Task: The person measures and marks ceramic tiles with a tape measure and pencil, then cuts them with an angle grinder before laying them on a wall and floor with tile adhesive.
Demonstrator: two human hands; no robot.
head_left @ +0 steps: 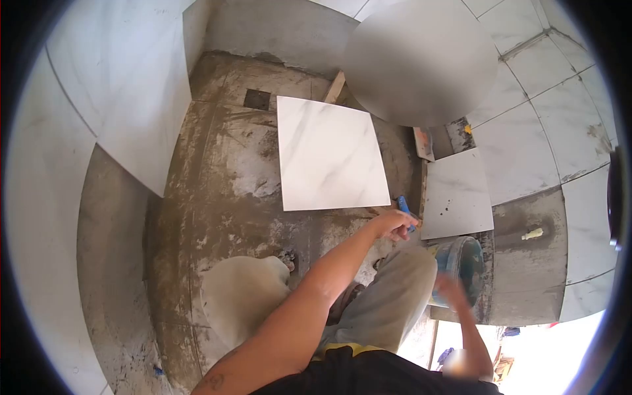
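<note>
There, at a slim blue object (403,205) just right of the white, grey-veined square tile (334,155), was the left hand (393,226), the right hand (450,291) blurred farther right; neither grip could be told. Steadiness seemed key.

The harshest glare lies far out towards 4 o'clock, where the opening (553,355) burns to plain white. At 12 o'clock, the large tile (332,155) looks pale and bright, while the floor (220,204) towards 9 is dim and brown. A smooth grey oval blur covers 1 o'clock, with a small soft patch at 5. The right hand (450,291), at 4 o'clock, is smeared; the left hand (395,226) is crisper. Wall tiles (526,158) at 3 o'clock bow outwards, and black vignetting swallows the corners
</note>
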